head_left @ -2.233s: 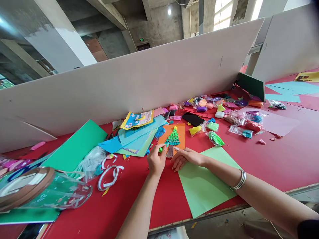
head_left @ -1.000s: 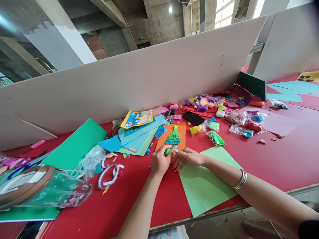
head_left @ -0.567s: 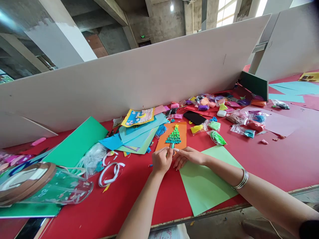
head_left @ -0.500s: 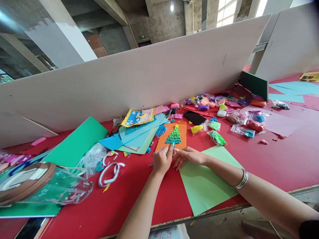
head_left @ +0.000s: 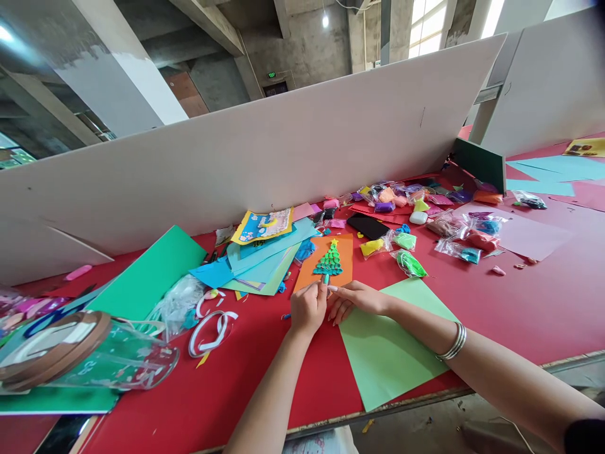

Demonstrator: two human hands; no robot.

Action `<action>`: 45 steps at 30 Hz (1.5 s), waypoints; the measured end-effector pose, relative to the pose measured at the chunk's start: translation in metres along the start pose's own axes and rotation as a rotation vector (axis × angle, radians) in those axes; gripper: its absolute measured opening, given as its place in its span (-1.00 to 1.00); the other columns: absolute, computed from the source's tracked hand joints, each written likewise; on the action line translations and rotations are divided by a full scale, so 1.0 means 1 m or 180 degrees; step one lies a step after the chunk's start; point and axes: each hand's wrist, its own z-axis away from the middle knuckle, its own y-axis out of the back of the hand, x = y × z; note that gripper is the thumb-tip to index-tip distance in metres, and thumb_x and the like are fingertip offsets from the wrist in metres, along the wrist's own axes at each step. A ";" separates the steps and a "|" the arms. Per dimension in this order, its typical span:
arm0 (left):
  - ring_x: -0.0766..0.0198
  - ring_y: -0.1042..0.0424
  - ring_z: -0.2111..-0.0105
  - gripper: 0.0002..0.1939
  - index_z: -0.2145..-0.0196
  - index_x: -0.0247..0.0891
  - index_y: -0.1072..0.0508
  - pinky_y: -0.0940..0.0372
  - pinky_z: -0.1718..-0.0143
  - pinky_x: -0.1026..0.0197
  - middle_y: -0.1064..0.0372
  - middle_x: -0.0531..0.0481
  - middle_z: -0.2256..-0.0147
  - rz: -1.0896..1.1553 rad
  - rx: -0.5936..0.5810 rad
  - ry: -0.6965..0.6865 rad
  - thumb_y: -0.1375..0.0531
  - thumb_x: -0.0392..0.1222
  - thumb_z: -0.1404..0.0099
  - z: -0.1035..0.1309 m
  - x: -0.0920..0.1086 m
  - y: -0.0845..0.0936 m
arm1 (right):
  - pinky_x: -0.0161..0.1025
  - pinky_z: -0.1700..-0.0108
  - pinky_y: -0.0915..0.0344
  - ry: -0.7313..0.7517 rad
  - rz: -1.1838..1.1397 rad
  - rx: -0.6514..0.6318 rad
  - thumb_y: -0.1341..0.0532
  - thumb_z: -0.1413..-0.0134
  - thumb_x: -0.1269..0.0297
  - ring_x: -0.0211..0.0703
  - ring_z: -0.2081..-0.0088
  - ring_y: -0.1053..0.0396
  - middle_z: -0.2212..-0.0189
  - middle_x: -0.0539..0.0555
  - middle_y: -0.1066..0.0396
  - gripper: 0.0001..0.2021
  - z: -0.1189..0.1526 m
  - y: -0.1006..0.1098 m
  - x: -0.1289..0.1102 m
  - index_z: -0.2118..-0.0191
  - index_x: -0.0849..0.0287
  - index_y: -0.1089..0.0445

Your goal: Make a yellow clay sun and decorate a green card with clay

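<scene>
An orange card [head_left: 306, 268] lies on the red table and bears a green tree [head_left: 329, 260] of small pieces with a yellow star on top. At the card's lower edge my left hand [head_left: 308, 308] is closed round a small teal-green piece [head_left: 326, 278], which sticks up past the thumb just under the tree. My right hand [head_left: 359, 299] lies palm down beside it, fingers apart, the index fingertip close to the left thumb. Whether that fingertip touches the piece cannot be made out. The right wrist and forearm cross a light green sheet [head_left: 392, 353].
Coloured papers [head_left: 265, 268] are stacked left of the card. A clear jar [head_left: 132, 356] lies on its side at the far left. Bagged clay [head_left: 410, 263] and a black phone [head_left: 367, 225] sit to the right. A white partition [head_left: 283, 145] stands behind.
The left fist has turned slightly and its thumb sits a little lower, so more of the tree's base shows. The right hand is almost unmoved. The whole view has shifted slightly.
</scene>
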 end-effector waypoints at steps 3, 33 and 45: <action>0.34 -0.40 0.65 -0.53 0.55 -0.28 -0.42 -0.18 0.60 0.35 -0.40 -0.01 0.65 0.0013 0.0197 0.0145 0.12 -0.12 -0.39 0.000 -0.004 -0.002 | -0.24 0.33 -0.36 0.0001 -0.0030 0.0026 -0.16 0.14 -0.26 -0.16 0.47 -0.46 0.47 0.22 -0.49 -0.37 0.000 0.000 0.002 0.39 0.37 -0.41; 0.06 -0.10 -0.18 -0.43 -0.24 -0.38 0.01 -0.30 -0.04 0.09 -0.06 -0.23 -0.19 -0.0921 -0.1893 -0.1153 0.02 -0.24 -0.31 0.113 0.043 0.091 | -0.22 0.28 -0.37 0.0017 0.0081 -0.0213 -0.20 0.11 -0.20 -0.15 0.42 -0.47 0.41 0.23 -0.50 -0.40 -0.003 0.008 0.004 0.28 0.38 -0.42; 0.19 -0.40 0.04 -0.46 -0.23 -0.39 -0.03 -0.38 0.13 0.28 -0.39 -0.17 0.03 -0.1348 -0.0990 -0.1441 0.10 -0.45 -0.30 0.128 0.027 0.111 | -0.24 0.29 -0.36 0.0041 0.0066 -0.0276 -0.18 0.09 -0.20 -0.16 0.42 -0.47 0.40 0.24 -0.49 -0.40 -0.001 0.009 0.002 0.28 0.38 -0.40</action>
